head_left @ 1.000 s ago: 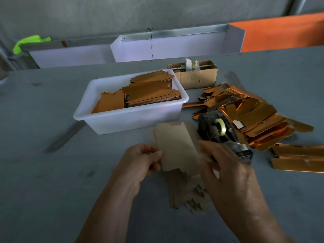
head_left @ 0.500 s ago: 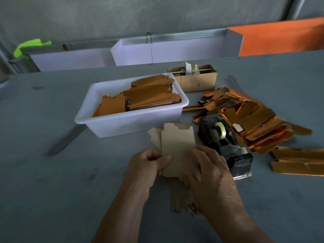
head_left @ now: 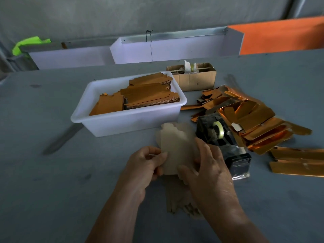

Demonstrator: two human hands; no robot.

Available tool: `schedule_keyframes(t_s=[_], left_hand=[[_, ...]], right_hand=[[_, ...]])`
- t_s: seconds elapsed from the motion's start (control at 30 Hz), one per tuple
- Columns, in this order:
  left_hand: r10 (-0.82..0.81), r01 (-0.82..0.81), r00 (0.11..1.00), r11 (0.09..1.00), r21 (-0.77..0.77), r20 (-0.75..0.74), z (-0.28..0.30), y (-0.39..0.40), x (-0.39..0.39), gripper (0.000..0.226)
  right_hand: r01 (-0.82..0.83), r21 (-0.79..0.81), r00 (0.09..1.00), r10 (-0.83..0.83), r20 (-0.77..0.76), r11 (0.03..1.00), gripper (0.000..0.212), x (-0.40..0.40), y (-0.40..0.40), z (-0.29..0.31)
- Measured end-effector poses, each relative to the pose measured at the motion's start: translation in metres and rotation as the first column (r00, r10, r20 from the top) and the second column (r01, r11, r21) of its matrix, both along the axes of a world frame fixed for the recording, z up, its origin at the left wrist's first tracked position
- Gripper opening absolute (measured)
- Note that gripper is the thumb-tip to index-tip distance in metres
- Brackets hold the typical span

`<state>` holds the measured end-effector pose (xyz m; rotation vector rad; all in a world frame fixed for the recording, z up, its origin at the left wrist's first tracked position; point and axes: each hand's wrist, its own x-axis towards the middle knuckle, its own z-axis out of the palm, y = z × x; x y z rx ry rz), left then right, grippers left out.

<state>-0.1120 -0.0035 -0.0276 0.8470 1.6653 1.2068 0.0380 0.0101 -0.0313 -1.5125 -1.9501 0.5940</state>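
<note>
I hold a flat beige cardboard box blank point(head_left: 177, 146) upright above the grey table point(head_left: 52, 190). My left hand point(head_left: 145, 163) pinches its left edge between thumb and fingers. My right hand point(head_left: 205, 165) grips its right side, thumb across the lower front. More beige blanks point(head_left: 177, 199) lie on the table under my hands, partly hidden by my right wrist. A black tape dispenser point(head_left: 220, 137) with a roll of clear tape stands just right of the blank.
A white plastic tub point(head_left: 126, 120) with stacked gold-brown blanks sits behind my hands. A heap of shiny gold blanks point(head_left: 259, 125) spreads to the right, with two more point(head_left: 298, 162) nearer. A small open carton point(head_left: 194, 78) stands behind the tub.
My right hand came off the dispenser side and closed onto the right edge of the blank. Both hands now hold it, slightly nearer to me.
</note>
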Motion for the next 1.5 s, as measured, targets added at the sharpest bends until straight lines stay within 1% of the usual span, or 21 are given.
schedule_keyframes(t_s=[0.1,0.23,0.33,0.43,0.53,0.63,0.8,0.87,0.97,1.37,1.5], left_hand=[[-0.047,0.047,0.999,0.999,0.004,-0.002,0.004,-0.002,-0.003,0.012],[-0.021,0.019,0.995,1.0,0.021,0.095,0.007,-0.004,-0.007,0.011],[-0.018,0.016,0.994,1.0,0.019,0.107,0.005,-0.004,-0.007,0.011],[-0.006,0.003,0.996,0.999,0.038,0.087,0.003,-0.005,-0.006,0.012],[0.013,-0.015,1.0,0.997,0.07,0.027,0.003,-0.004,-0.005,0.013],[0.011,-0.012,1.0,0.993,0.116,0.011,0.006,-0.003,-0.004,0.012],[-0.002,0.005,1.0,0.985,0.171,-0.019,0.011,-0.003,-0.004,0.015],[0.006,0.0,1.0,0.983,0.183,-0.03,0.012,-0.003,-0.003,0.014],[0.016,-0.009,0.999,0.982,0.188,-0.035,0.011,-0.003,-0.001,0.014],[0.028,-0.021,0.999,0.981,0.191,-0.031,0.0,-0.004,0.0,0.013],[0.025,-0.017,0.999,0.98,0.197,-0.038,-0.004,-0.005,0.001,0.014]], right_hand=[[0.013,0.002,1.0,-0.013,-0.02,1.0,0.081,-0.002,-0.001,-0.001],[0.027,-0.013,0.998,-0.028,-0.055,1.0,0.087,-0.003,-0.003,-0.002],[0.029,-0.04,0.996,-0.032,-0.08,0.999,0.085,-0.001,-0.001,0.0],[0.048,-0.046,0.991,-0.053,-0.12,0.998,0.073,0.003,0.001,0.002],[0.054,-0.044,0.983,-0.061,-0.172,0.998,0.054,0.006,0.002,0.004],[0.027,-0.076,0.979,-0.042,-0.198,0.997,0.036,0.006,0.003,0.005],[0.012,-0.07,0.96,-0.032,-0.278,0.997,0.02,0.008,0.004,0.007],[0.002,-0.09,0.948,-0.031,-0.318,0.996,0.022,0.008,0.005,0.009],[-0.003,-0.096,0.943,-0.029,-0.33,0.995,0.025,0.007,0.005,0.01],[-0.001,-0.091,0.955,-0.026,-0.296,0.996,0.028,0.009,0.007,0.0],[-0.016,-0.087,0.965,-0.008,-0.262,0.996,0.03,0.009,0.007,0.0]])
